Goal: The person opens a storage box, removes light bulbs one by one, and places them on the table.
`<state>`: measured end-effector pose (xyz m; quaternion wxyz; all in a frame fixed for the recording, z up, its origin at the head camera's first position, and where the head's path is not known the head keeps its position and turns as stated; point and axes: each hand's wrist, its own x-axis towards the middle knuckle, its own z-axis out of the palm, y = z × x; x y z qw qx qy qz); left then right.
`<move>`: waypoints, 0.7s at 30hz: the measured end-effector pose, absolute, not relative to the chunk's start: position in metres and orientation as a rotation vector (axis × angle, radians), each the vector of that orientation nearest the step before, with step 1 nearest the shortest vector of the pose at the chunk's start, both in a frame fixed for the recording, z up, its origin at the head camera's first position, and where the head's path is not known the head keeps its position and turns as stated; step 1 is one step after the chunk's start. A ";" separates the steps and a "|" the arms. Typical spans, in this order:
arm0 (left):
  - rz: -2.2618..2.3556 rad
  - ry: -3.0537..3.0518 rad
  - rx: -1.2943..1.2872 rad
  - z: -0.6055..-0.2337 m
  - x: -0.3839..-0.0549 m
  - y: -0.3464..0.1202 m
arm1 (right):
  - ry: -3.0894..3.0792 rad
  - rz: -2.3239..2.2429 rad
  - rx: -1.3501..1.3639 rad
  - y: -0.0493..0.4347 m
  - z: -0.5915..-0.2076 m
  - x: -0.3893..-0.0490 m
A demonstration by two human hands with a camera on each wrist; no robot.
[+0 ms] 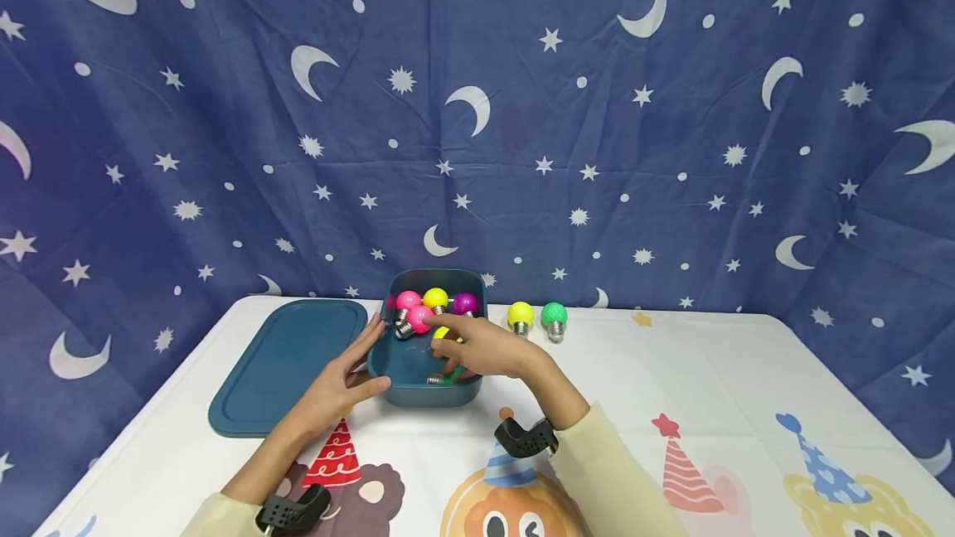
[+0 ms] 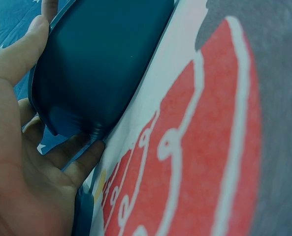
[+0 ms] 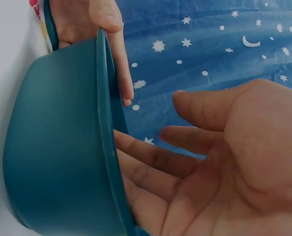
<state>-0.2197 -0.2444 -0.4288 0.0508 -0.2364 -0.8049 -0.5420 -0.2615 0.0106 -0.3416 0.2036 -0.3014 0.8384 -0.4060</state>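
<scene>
A dark teal bin point(image 1: 429, 396) stands on the table with several bulbs in it. Against its left side rests my left hand point(image 1: 339, 392), the thumb by the front corner and the fingers along the wall. My right hand point(image 1: 485, 346) reaches over the right rim, its fingers down inside the bin. In the right wrist view its thumb and index finger are apart with nothing between them. Just below those fingers lies a green light bulb point(image 1: 453, 374), partly hidden. A yellow bulb point(image 1: 442, 334) is beside the fingers. Pink bulbs point(image 1: 420, 319) and a purple bulb point(image 1: 465, 303) lie farther back.
To the left of the bin a flat teal lid point(image 1: 291, 371) lies on the table. Outside the bin, at the right, are another yellow bulb point(image 1: 520, 315) and a textured green bulb point(image 1: 555, 317). A blue curtain point(image 1: 522, 147) hangs behind the table.
</scene>
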 end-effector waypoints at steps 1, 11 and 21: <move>-1.649 -2.452 -0.718 -0.430 -0.220 -0.245 | 2.338 -1.123 -0.842 0.010 -0.341 -0.261; -1.632 -2.466 -0.706 -0.431 -0.221 -0.244 | 2.545 -0.988 -0.930 0.006 -0.344 -0.262; -1.624 -2.460 -0.705 -0.430 -0.220 -0.245 | 2.709 -1.059 -0.928 0.000 -0.351 -0.270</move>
